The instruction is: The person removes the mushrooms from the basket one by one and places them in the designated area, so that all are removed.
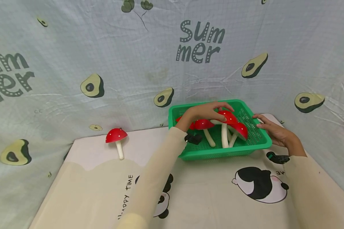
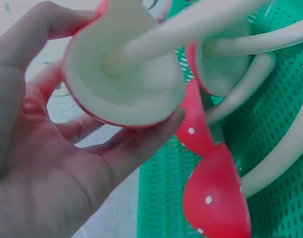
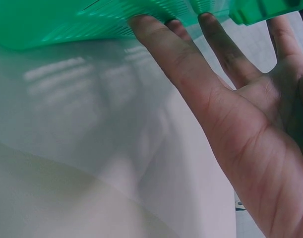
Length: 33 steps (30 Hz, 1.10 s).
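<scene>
Left hand [image 1: 207, 111]: over the basket, curled round a toy mushroom's cap, thumb on one side and fingers on the other.
Held mushroom [image 2: 129, 94]: red cap with a white underside and long white stem; in the left wrist view its underside shows, and in the head view it is above the basket. Whether it touches the mushrooms below, I cannot tell.
Right hand [image 1: 278, 132]: at the basket's right end, fingers extended and spread, tips against the outer side just by the rim.
Basket [image 1: 225, 151]: green, with perforated walls, standing on the right part of the tabletop, its back rim near the cloth.
Mushrooms in the basket [image 1: 203, 124]: several more with white-dotted red caps and pale stems, lying tilted near the held one; their exact count is hidden by the left hand and arm.
Lone mushroom [image 1: 116, 136]: on the tabletop, well apart from the basket on the left, cap toward the cloth and stem toward the near side.
Sleeves [image 1: 157, 171]: cream, with a small black device at each wrist.
Tabletop [image 1: 83, 190]: pale cover printed with cartoon animals and "HAPPY TIME" lettering.
Cloth [image 1: 132, 63]: light grey behind everything, printed with avocado halves and "summer".
</scene>
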Tool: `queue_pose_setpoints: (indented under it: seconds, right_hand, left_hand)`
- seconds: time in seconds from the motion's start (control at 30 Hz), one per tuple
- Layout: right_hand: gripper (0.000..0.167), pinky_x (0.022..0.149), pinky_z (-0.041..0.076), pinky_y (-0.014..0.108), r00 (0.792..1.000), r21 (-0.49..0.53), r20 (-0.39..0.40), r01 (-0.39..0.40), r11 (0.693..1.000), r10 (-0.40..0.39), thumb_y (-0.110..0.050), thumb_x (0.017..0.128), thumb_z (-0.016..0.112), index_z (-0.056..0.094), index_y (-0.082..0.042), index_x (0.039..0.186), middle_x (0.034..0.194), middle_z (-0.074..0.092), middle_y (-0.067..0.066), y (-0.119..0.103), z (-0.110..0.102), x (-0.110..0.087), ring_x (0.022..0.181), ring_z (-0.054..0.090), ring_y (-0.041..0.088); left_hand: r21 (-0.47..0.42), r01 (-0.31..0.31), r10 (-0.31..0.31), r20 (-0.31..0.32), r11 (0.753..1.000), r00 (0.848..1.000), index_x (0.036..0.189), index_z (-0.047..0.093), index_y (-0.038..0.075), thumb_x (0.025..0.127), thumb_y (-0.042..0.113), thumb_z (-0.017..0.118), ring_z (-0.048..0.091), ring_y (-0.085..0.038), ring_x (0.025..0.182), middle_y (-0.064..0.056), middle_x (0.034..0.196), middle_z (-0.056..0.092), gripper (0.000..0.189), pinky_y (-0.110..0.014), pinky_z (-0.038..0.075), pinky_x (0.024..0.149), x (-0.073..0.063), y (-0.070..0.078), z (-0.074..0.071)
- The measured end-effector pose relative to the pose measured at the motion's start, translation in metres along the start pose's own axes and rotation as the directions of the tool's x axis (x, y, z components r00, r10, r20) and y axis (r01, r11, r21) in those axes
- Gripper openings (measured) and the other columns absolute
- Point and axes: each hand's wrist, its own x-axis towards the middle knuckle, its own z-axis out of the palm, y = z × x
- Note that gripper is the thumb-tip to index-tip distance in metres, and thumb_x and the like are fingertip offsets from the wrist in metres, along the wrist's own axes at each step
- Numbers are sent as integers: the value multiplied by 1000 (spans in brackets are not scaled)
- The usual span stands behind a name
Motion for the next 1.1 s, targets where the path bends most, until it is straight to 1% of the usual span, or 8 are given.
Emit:
queue_pose_setpoints:
  seconds: [0.1, 0.2, 0.33, 0.47, 0.6, 0.73, 0.83, 1.1]
  right_hand:
    - [30, 80, 61, 48, 1000, 6, 6, 2, 1000, -2, -16, 111, 36, 32, -34, 136, 129, 50, -2, 0, 0, -1, 102, 70, 24]
    - [31, 79, 61, 48, 1000, 2, 1, 1, 1000, -1, -16, 111, 36, 32, -34, 136, 128, 50, -2, -1, 0, -2, 102, 70, 24]
    - [31, 79, 61, 48, 1000, -11, -20, -3, 1000, 3, -17, 111, 37, 33, -35, 136, 128, 50, -3, -2, 0, -3, 101, 70, 24]
    - [31, 79, 61, 49, 1000, -15, -25, -9, 1000, 8, -18, 111, 37, 33, -36, 135, 128, 49, -3, -2, 2, -3, 101, 70, 24]
    - [30, 79, 61, 49, 1000, -11, -17, -7, 1000, 7, -18, 111, 37, 32, -35, 135, 128, 49, -3, -2, 2, -2, 102, 70, 24]
    - [31, 79, 61, 49, 1000, -3, -8, 0, 1000, 0, -17, 111, 36, 33, -35, 136, 128, 50, -2, -1, 2, -2, 102, 70, 24]
    - [31, 79, 61, 49, 1000, -3, -5, 1, 1000, -1, -17, 111, 36, 32, -35, 136, 129, 50, -2, 0, 2, -2, 102, 70, 24]
    - [32, 78, 61, 47, 1000, -8, -20, -3, 1000, 3, -17, 111, 37, 32, -35, 137, 127, 52, -3, -1, 3, -2, 100, 71, 23]
  left_hand:
    - [-51, -51, 50, -19, 997, 999, 141, 59, 15, 99, 23, 62, 43, -17, 127, -1, 140, 51, 43, -28, 47, 99, -5, 0, -2]
    - [-89, -85, 81, -49, 992, 996, 138, 62, 12, 100, 20, 61, 46, -17, 128, 0, 139, 55, 39, -28, 46, 102, -11, 1, -4]
    - [-118, -55, 46, -77, 991, 996, 135, 63, 17, 100, 25, 65, 49, -15, 124, 4, 136, 57, 37, -28, 50, 98, -16, 4, -3]
    - [-157, -29, 22, -43, 987, 999, 136, 59, 16, 98, 26, 68, 55, -18, 119, 0, 134, 58, 39, -33, 56, 90, -20, 8, -1]
    - [-125, -46, 46, -9, 991, 999, 136, 56, 17, 99, 27, 66, 54, -15, 120, -1, 133, 59, 40, -29, 53, 94, -24, 11, 0]
    - [-79, -112, 114, 13, 991, 993, 141, 58, 17, 101, 26, 62, 48, -9, 127, 5, 139, 57, 41, -25, 46, 102, -29, 12, 0]
    - [-75, -142, 145, 36, 987, 989, 142, 60, 16, 102, 24, 60, 47, -8, 128, 7, 142, 55, 40, -26, 46, 103, -32, 11, -1]
    - [-71, -141, 144, 43, 987, 989, 133, 66, 16, 103, 20, 58, 50, -12, 123, 4, 136, 58, 32, -29, 47, 101, -38, 7, -1]
